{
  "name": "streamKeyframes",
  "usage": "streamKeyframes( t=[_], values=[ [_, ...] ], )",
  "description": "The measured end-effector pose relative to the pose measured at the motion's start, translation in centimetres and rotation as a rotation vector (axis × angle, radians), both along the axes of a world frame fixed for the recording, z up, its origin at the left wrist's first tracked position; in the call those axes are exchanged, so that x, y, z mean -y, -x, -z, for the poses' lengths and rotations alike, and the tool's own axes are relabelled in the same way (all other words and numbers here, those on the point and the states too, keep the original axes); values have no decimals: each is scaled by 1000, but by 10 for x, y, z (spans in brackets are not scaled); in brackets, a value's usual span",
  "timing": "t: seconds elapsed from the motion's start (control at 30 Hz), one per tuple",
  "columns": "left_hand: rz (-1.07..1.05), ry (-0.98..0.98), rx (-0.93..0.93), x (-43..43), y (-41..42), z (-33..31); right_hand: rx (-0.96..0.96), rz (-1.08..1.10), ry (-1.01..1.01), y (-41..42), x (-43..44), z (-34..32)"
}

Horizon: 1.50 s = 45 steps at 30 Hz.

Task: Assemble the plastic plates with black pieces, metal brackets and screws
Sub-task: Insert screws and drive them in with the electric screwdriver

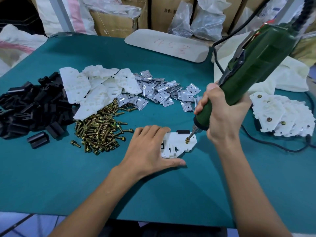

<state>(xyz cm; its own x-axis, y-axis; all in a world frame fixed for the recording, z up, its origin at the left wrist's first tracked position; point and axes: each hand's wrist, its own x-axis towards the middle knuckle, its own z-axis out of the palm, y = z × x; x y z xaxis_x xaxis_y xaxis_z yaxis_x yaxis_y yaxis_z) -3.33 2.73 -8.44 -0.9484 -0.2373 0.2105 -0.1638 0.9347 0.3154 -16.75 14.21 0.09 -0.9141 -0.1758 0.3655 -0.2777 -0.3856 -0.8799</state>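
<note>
1. Plastic plate [179, 144] lies flat on the teal worktop [153, 194], near its middle and just in front of me. A black piece [183, 132] shows at its far edge.
2. My left hand [150, 147] rests on the plate's left part. The fingers are straight and close together, and the thumb stretches along the near edge.
3. My right hand [220, 113] is wrapped round the lower grip of the green electric screwdriver [256, 65], fingers curled tight about it. The tool leans up and away to the right.
4. The driver's bit sits on a brass-coloured screw [187, 140] standing in the plate's right part, its head well above the plastic.
5. To my left lies a heap of black pieces [30, 110]. Touching it is a heap of white plates [95, 86], and the metal brackets [162, 91] spread further right.
6. The loose screws [100, 132] lie in front of the white plates, just left of my left hand.
7. At my right is a stack of plates with screw heads showing [282, 115], and a black cable [282, 147] runs over the worktop beside it.
8. At the far edge lies a pale board [167, 43] with red writing. Cardboard boxes [111, 23] stand behind it.
</note>
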Motion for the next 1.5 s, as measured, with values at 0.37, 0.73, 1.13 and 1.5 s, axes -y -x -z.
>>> streamKeyframes(
  t=[0.37,0.73,1.13,1.5],
  values=[
    [-17,-49,-35,2,0,-1,-57,-57,-82,-10,5,-3],
    [-40,24,-74,-4,2,0,-80,-33,-101,-10,4,0],
    [-71,42,-114,-6,1,0,-95,-5,-160,-26,7,-4],
    [-103,22,-88,-5,1,-4,-90,30,-155,-28,10,-4]
  ],
)
